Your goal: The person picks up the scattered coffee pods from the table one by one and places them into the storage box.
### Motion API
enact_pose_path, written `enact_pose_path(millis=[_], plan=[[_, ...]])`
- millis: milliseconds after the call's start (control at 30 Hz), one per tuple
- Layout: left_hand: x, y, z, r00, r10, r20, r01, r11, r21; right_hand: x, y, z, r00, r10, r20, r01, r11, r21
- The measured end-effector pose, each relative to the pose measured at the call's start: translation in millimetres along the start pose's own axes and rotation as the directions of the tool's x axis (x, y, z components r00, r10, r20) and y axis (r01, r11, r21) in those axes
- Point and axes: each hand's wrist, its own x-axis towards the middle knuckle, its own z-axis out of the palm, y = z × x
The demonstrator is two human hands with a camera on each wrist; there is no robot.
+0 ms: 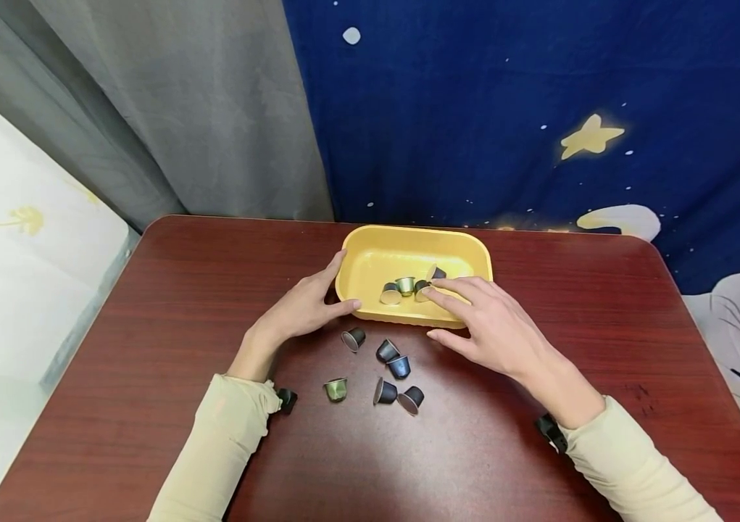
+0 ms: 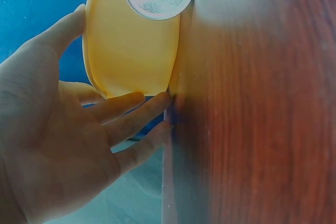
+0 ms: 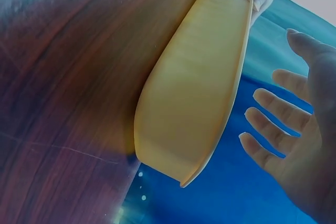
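Observation:
A yellow plastic tray (image 1: 402, 250) stands near the table's far edge, with several coffee capsules in it, among them a green one (image 1: 405, 286) and a dark one (image 1: 391, 293). My left hand (image 1: 301, 306) spreads round the tray's left end, its fingers fairly straight along the wall and thumb at the front rim. Over the tray's front right side is my right hand (image 1: 500, 330), fingers extended and apart. In the right wrist view that palm (image 3: 310, 150) shows nothing in it; the tray's outer wall (image 3: 189, 87) is beside it.
Several more capsules lie on the table before the tray: a green one (image 1: 336, 389), a blue one (image 1: 398, 367) and dark ones such as the one (image 1: 353, 338) by my left thumb. Behind the table (image 1: 604, 312) hang grey (image 1: 213, 109) and blue (image 1: 441, 109) curtains.

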Motion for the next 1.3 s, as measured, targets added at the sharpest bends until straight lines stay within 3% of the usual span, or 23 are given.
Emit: enact_pose_path(millis=[1300], plan=[[-1.1, -0.9, 0.2, 1.0, 0.011, -0.006, -0.011, 1.0, -0.002, -28.5, -18.0, 3.2, 0.999, -0.026, 0.028, 0.025, 1.0, 0.018]])
